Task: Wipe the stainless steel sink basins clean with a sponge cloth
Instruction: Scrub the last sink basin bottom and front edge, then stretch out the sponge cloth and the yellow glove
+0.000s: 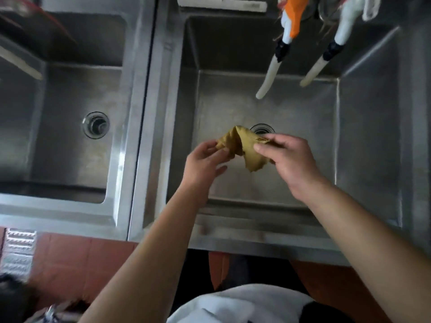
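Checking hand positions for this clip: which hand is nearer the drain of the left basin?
Left. The left hand is over the right basin's left side, closer to that drain; the right hand is farther right.

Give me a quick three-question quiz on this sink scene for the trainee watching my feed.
1. True or false: the yellow cloth is held between the left hand and the right hand.
2. Over which basin is the cloth: A) left basin, B) right basin?
3. How many spouts hang over the right basin?

Key: 1. True, both hands grip it. 2. B, near the drain, which the cloth partly hides. 3. Two.
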`<state>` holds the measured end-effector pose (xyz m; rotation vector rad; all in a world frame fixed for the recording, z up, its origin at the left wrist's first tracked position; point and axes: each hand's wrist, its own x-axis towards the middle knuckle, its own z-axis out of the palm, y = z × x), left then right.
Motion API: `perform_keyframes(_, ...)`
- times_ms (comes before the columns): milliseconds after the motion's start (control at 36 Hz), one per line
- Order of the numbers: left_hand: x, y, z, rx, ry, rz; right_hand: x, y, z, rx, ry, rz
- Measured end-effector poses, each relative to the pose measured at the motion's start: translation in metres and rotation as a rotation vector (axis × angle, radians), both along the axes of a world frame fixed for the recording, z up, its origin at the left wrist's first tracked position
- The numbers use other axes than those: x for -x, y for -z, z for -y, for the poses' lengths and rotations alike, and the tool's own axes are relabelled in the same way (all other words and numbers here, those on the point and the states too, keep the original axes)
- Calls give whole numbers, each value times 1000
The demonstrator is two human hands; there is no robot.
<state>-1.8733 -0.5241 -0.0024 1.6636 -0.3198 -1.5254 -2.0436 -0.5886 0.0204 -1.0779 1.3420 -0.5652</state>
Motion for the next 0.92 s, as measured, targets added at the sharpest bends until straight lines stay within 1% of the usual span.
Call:
perform_keyframes(83, -27, -25, -15, 73, -62, -45, -9, -36, 1, 93, -123, 21)
perform_keyframes(139, -48, -43, -25, 140, -65, -17, -18, -59, -2, 149, -225, 33)
perform_keyframes(222, -80, -76, -44, 283, 55, 88, -36, -84, -16, 209, -337, 56)
perform_keyframes(278, -102, -97, -60, 390, 144, 180, -50, -92, -29, 209, -396, 77)
perform_keyframes(361, -137, -128, -87, 517, 280, 333, -74, -94, -57, 108, -511, 114)
perform_keyframes(444, -173, -157, -121, 590, 357, 436, -110, -92, -96, -43, -623, 267)
perform_keyframes(528, -211, -181, -158, 654, 409, 483, -153, -101, -128, -185, -717, 478)
perform_keyframes(583, -235, -193, -182, 693, 419, 480, -185, -112, -147, -205, -797, 536)
perform_keyframes(639, -259, -205, -206, 723, 422, 479, -219, -122, -162, -171, -813, 513)
perform_keyframes(694, -281, -216, -232, 755, 419, 524, -252, -135, -176, -77, -813, 433)
perform_keyframes(750, -303, -224, -256, 760, 382, 568, -284, -148, -188, 25, -890, 363)
perform_keyframes(806, -325, -230, -279, 744, 305, 601, -313, -163, -198, 90, -972, 323)
perform_keyframes(917, -361, -234, -317, 721, 107, 661, -369, -184, -213, 219, -998, 283)
